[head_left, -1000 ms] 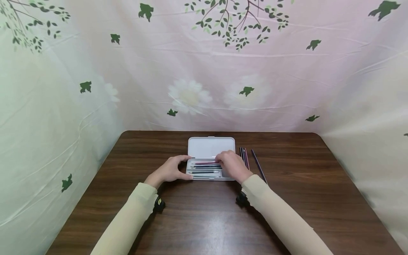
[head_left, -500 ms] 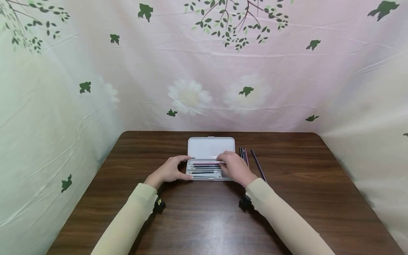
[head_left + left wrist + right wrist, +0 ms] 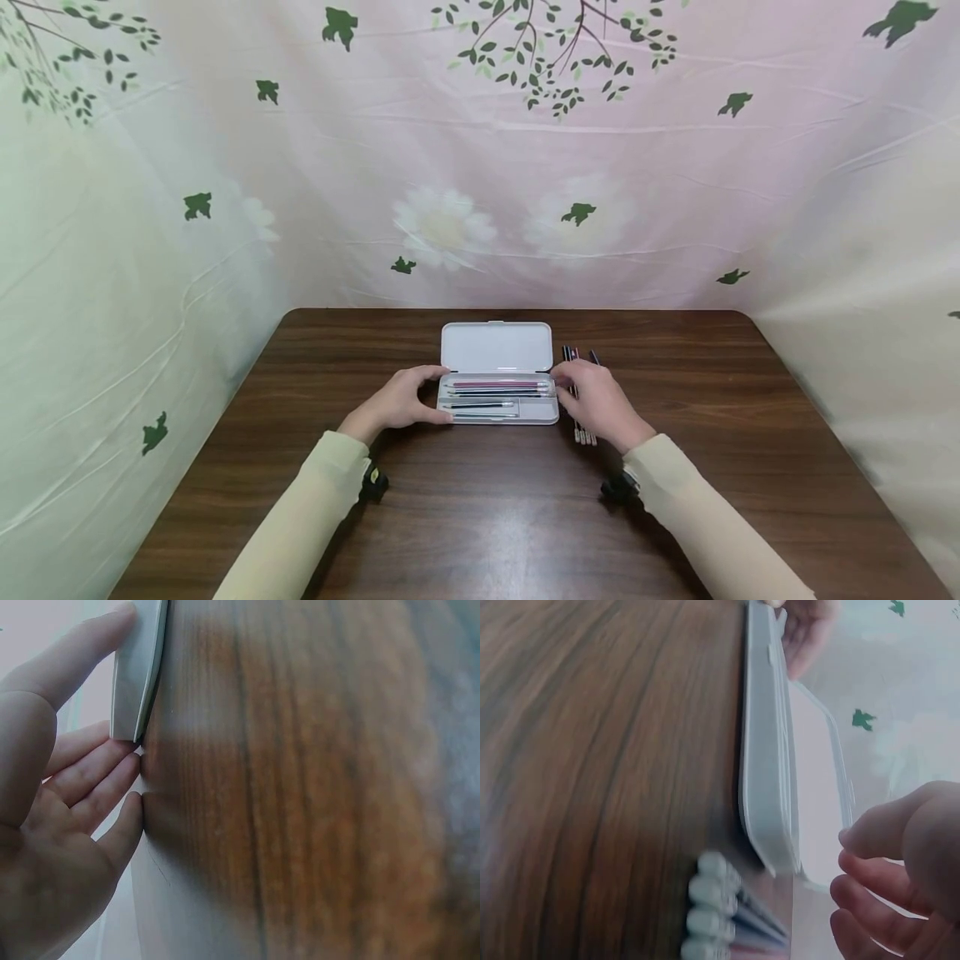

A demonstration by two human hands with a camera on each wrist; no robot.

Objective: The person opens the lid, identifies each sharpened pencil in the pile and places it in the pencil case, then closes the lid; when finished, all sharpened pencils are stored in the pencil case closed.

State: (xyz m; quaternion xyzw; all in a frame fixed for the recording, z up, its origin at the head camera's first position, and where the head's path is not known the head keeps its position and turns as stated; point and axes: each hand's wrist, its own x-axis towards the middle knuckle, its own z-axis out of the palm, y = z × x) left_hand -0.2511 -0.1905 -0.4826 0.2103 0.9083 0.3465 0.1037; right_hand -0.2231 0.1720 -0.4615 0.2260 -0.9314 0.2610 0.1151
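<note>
A white pencil case [image 3: 538,410] lies with its lid [image 3: 497,347] folded back, several slim pencils [image 3: 498,389] side by side in its tray. At the left end, my left hand [image 3: 401,398] holds the case between thumb and fingers. In the left wrist view, the thumb [image 3: 90,641] lies on its edge and the fingers reach behind its end. My right hand [image 3: 600,400] is just off the right end, fingers loosely bent and nothing between them. Beneath it are several dark and red pencils with whitish ends [image 3: 585,437], partly hidden; these ends [image 3: 709,922] also show in the right wrist view.
Brown wood-grain table [image 3: 480,517] extends around the case. Another dark pencil [image 3: 595,357] lies at the right, mostly behind the right hand. A printed cloth [image 3: 495,167] hangs behind the table and along both sides.
The right hand has moved right, out of the case, to above the loose pencils. The pencils in the tray now show along their full length. The left hand has stayed in place.
</note>
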